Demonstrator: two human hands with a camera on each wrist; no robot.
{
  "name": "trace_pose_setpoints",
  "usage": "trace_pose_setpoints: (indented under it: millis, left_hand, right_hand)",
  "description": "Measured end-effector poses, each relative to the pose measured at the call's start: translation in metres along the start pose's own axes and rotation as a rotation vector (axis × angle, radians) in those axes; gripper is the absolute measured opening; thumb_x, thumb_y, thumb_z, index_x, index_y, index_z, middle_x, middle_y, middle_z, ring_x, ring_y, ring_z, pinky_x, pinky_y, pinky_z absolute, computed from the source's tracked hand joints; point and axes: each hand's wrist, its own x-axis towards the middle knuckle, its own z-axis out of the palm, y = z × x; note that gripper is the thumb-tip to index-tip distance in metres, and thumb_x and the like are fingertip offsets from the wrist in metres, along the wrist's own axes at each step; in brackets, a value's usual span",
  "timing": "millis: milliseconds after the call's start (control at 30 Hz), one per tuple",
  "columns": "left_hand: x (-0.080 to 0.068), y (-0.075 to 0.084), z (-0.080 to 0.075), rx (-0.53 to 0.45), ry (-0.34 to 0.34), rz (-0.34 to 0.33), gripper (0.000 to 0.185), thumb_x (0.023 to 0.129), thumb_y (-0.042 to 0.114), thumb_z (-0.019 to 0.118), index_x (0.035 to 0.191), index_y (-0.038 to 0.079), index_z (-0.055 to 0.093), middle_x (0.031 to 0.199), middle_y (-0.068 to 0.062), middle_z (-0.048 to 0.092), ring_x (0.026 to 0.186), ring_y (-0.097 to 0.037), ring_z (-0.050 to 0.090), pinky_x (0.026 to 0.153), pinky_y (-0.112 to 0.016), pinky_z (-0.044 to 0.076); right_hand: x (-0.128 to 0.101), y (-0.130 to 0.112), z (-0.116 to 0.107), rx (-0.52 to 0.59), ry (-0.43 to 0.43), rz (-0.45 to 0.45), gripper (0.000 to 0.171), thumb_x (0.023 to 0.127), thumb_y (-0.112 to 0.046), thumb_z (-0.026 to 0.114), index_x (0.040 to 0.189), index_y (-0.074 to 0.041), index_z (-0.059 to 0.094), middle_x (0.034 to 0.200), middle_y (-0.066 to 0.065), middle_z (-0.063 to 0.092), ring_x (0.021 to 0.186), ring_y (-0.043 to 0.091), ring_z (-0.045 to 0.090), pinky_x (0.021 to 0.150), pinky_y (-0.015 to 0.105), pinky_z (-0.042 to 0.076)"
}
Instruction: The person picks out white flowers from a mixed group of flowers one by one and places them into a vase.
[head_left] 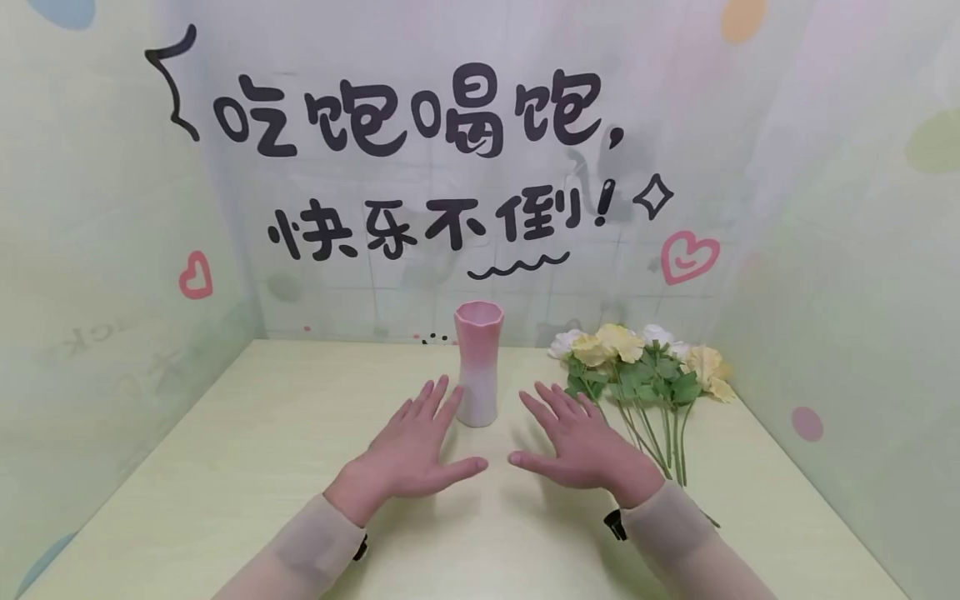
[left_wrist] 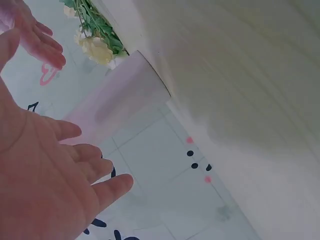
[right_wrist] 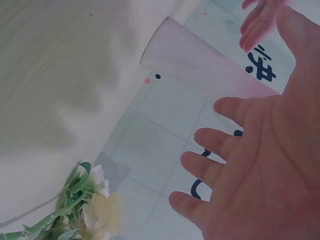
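A vase (head_left: 477,367), pink at its scalloped rim and fading to white below, stands upright toward the back of the table. My left hand (head_left: 414,446) hovers in front and to the left of it, palm down, fingers spread, holding nothing. On the other side my right hand (head_left: 577,442) mirrors this pose, also with nothing in it. Just beyond the right hand lies a bunch of flowers (head_left: 645,367) with yellow and white blooms, green leaves and long stems, partly covered by that hand. In the left wrist view, the vase (left_wrist: 117,100) appears past the fingertips.
The pale wood-look table (head_left: 300,417) is enclosed by printed cloth walls at the back (head_left: 337,292), left and right. Black lettering and pink hearts decorate the cloth. Flower stems reach toward the table's right front, passing under the right forearm (head_left: 682,533).
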Motion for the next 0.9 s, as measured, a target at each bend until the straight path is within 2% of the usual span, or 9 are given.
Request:
trace_pose_setpoints:
  millis: [167, 267, 400, 533, 700, 900]
  left_hand:
    - [0.013, -0.005, 0.001, -0.197, 0.098, -0.037, 0.103, 0.100, 0.057, 0.073, 0.170, -0.005, 0.029, 0.175, -0.029, 0.034, 0.162, -0.048, 0.038, 0.127, -0.064, 0.041]
    - [0.022, -0.007, -0.001, -0.320, 0.149, -0.081, 0.099, 0.101, 0.046, 0.076, 0.170, -0.006, 0.028, 0.172, -0.028, 0.040, 0.159, -0.046, 0.043, 0.128, -0.062, 0.040]
    - [0.038, -0.010, -0.003, -0.414, 0.174, -0.127, 0.099, 0.101, 0.045, 0.076, 0.171, -0.004, 0.025, 0.174, -0.026, 0.039, 0.162, -0.045, 0.040, 0.130, -0.063, 0.037]
    - [0.053, -0.010, -0.002, -0.477, 0.180, -0.133, 0.101, 0.101, 0.045, 0.075, 0.172, -0.003, 0.023, 0.175, -0.026, 0.037, 0.163, -0.044, 0.038, 0.131, -0.063, 0.036]
    - [0.068, -0.009, 0.005, -0.532, 0.215, -0.124, 0.100, 0.100, 0.039, 0.078, 0.172, -0.003, 0.024, 0.173, -0.027, 0.039, 0.161, -0.044, 0.041, 0.130, -0.062, 0.038]
    - [0.081, -0.006, 0.008, -0.599, 0.245, -0.143, 0.095, 0.098, 0.034, 0.082, 0.169, -0.003, 0.030, 0.167, -0.026, 0.048, 0.154, -0.043, 0.051, 0.127, -0.063, 0.043]
  right_hand:
    - [0.003, 0.009, -0.005, -0.009, 0.058, 0.009, 0.087, 0.101, -0.067, 0.067, 0.164, -0.010, 0.050, 0.162, 0.021, 0.055, 0.149, 0.047, 0.052, 0.124, 0.067, 0.041]
    - [0.005, 0.018, -0.011, 0.001, 0.074, 0.034, 0.077, 0.102, -0.060, 0.070, 0.158, -0.007, 0.057, 0.154, 0.021, 0.062, 0.143, 0.043, 0.058, 0.117, 0.064, 0.051]
    - [0.010, 0.031, -0.022, 0.050, 0.064, 0.090, 0.073, 0.106, -0.056, 0.067, 0.156, -0.005, 0.057, 0.157, 0.023, 0.058, 0.146, 0.045, 0.057, 0.119, 0.064, 0.050]
    - [0.016, 0.043, -0.033, 0.090, 0.058, 0.127, 0.071, 0.108, -0.054, 0.064, 0.157, -0.002, 0.056, 0.159, 0.024, 0.057, 0.149, 0.048, 0.053, 0.122, 0.067, 0.045]
    - [0.020, 0.057, -0.043, 0.109, 0.064, 0.138, 0.068, 0.111, -0.050, 0.062, 0.155, 0.001, 0.057, 0.158, 0.025, 0.059, 0.149, 0.049, 0.052, 0.122, 0.066, 0.044]
    - [0.010, 0.071, -0.056, 0.139, 0.053, 0.169, 0.067, 0.111, -0.048, 0.062, 0.155, 0.002, 0.057, 0.157, 0.027, 0.059, 0.147, 0.051, 0.053, 0.121, 0.068, 0.045]
